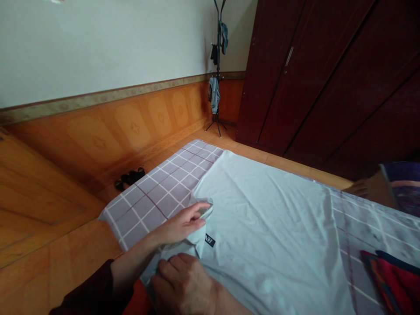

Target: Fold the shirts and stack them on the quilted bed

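A pale blue-grey shirt (262,210) lies spread over a checked bed, with mild wrinkles and a small black label (210,240) near its left edge. My left hand (185,224) pinches a fold of the shirt at that edge, thumb and fingers closed on the cloth. Closer to me, my right hand (187,284) is curled in a fist over the shirt's near left part. Its knuckles face up, and its fingertips are hidden around the bunched cloth.
Grey checked bedding (157,188) covers the bed. Folded red and dark clothes (390,280) lie at the lower right. Another person's bare limb (377,188) rests by the far right edge. Black sandals (129,178), a coat stand (218,65) and a dark wardrobe (315,78) stand beyond.
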### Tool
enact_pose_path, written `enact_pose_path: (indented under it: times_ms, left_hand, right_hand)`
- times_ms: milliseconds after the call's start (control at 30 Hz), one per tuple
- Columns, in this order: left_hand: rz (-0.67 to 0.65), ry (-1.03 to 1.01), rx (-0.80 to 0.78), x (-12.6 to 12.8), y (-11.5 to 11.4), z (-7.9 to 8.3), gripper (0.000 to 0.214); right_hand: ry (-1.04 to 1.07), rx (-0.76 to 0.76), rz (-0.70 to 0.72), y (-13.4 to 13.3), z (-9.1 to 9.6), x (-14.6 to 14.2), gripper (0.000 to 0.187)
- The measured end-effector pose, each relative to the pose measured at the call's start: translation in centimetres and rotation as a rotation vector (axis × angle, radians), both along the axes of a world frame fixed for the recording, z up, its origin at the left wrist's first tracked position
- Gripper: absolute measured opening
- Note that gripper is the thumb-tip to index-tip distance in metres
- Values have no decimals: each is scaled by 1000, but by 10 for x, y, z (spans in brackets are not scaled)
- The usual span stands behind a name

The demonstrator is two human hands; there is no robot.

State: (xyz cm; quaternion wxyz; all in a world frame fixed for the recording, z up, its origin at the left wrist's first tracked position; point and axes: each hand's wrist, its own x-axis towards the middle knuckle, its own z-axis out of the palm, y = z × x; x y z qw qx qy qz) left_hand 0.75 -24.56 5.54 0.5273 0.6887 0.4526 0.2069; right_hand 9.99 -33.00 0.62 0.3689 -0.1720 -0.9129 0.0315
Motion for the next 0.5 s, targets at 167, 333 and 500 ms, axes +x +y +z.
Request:
enact_pose_path:
  times_ms: [167, 333, 500]
  left_hand:
    - [59, 85, 39, -12, -3, -8, 46]
    - [59, 525, 285, -54, -31, -13, 18]
    - [-128, 744, 216, -68, -59, -15, 10]
  right_hand:
    - [66, -131, -172, 12, 21, 20, 15]
    - [1, -446, -687, 54, 32, 62, 17]
    - [-227, -432, -939, 79, 2, 82, 27]
